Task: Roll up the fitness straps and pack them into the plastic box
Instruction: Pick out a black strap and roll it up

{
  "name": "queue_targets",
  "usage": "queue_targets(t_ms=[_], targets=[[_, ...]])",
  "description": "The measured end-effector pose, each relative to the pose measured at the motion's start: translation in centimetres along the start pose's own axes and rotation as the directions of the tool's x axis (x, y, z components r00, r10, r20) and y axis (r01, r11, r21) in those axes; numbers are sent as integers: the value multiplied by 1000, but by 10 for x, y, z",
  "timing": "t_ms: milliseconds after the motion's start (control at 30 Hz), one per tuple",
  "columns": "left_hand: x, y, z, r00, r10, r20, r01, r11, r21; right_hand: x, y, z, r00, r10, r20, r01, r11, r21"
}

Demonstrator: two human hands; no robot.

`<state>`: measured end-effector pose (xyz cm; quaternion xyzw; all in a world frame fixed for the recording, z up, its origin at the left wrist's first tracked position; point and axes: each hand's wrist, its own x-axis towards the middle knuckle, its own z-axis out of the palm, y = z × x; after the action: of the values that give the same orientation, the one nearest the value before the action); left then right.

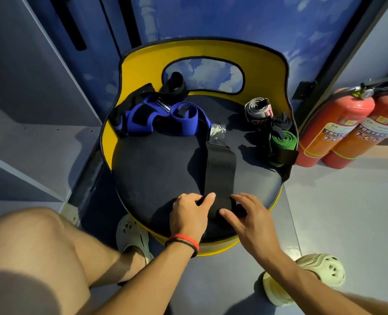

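On the seat [156,160], left hand [188,212] grips the black strap [219,169], loose-fingered right hand [250,214] touching it.

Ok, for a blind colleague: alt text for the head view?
Left hand pinches and right hand touches the rolled near end of a black strap on a yellow chair's seat. Blue strap loose behind; rolled straps right.
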<state>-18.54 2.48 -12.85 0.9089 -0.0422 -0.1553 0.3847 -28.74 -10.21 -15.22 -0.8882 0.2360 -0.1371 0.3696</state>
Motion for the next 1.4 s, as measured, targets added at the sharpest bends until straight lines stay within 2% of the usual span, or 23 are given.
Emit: queue_targets(t_ms=[133, 267, 367, 667, 967, 1100, 1200, 1267, 1400], targets=[[13, 5, 0, 998, -59, 5, 60, 997, -41, 0, 7, -2, 994, -86, 66, 86, 996, 6], [18, 12, 2, 999, 10, -37, -14, 995, -103, 15, 8, -13, 991, -55, 121, 51, 998, 38], [8, 15, 1, 996, 80, -45, -85, 987, -138, 25, 9, -17, 986, 1, 168, -12, 998, 65], [-11, 8, -18, 983, 132, 129, -142, 987, 76, 36, 7, -18, 947, 182, 266, -215, 972, 99], [-16, 1, -22, 982, 27, 186, -46, 994, 99, 24, -6, -25, 866, 403, 295, -461, 873, 161], [-19, 0, -13, 982, 36, 187, -58, 992, 112, 27, -8, -26, 817, 461, 348, -549, 806, 222], [-23, 5, -8, 986, 62, 156, -64, 998, 6, 26, -9, -22, 837, 472, 278, -541, 792, 284], [-20, 7, -7, 991, 55, 125, -51, 998, -36, 27, -8, -18, 872, 452, 187, -487, 838, 245], [-10, 8, -8, 994, 63, 93, -59, 997, -40, 25, -9, -9, 958, 287, 21, -285, 938, 197]])
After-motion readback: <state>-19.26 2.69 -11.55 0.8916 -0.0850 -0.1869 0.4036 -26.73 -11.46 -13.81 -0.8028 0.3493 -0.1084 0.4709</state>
